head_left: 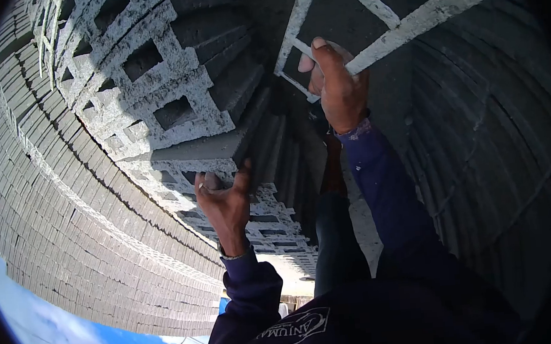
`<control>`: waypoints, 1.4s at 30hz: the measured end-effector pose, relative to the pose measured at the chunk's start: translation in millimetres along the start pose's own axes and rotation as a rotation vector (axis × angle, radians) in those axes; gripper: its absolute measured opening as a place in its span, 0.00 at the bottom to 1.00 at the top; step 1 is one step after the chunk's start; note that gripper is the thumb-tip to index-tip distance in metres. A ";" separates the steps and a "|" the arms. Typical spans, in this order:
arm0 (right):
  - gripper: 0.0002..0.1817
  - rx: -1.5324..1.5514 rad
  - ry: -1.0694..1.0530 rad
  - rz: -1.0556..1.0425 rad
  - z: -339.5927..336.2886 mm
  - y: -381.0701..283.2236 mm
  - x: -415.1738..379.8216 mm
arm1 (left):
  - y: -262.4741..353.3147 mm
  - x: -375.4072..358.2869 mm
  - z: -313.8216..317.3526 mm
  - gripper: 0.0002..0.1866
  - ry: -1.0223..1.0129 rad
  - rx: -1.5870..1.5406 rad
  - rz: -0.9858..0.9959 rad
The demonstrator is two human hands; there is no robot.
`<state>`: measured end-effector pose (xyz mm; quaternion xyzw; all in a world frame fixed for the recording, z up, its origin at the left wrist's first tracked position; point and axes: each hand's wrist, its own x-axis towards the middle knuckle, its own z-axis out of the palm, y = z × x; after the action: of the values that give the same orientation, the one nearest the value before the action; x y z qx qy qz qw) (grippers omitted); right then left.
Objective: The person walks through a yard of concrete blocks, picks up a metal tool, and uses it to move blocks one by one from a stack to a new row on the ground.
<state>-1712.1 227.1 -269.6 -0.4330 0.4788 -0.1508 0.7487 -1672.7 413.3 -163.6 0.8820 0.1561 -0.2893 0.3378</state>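
Note:
My left hand is at a grey hollow concrete block on the stack's edge, its fingers bent round the block's end. Farther right, my right hand is closed round a whitish, crusted metal frame made of straight bars. One thick bar of the frame runs from that hand to the upper right, and a smaller bar loop extends up and left of the hand. More hollow blocks with square openings are stacked above the block at my left hand.
A long wall of tightly stacked blocks curves along the left. Another dark stack stands at the right. Between them are shaded ground and my legs. Sky shows at the lower left.

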 end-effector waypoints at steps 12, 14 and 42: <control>0.22 -0.045 -0.012 0.102 -5.9 3.4 1.9 | -2.0 -0.1 -0.1 0.30 -0.020 -0.053 -0.088; 0.22 -0.041 -0.055 0.191 -0.5 10.2 9.7 | -6.9 1.3 -1.0 0.30 -0.020 -0.079 -0.059; 0.23 -0.138 -0.205 0.080 44.5 -155.6 -9.0 | 72.2 76.8 22.0 0.26 0.121 0.626 0.281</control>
<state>-1649.5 165.2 -133.6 -0.4771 0.4259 -0.0423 0.7676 -1587.5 352.1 -187.6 0.9712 -0.0433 -0.2210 0.0774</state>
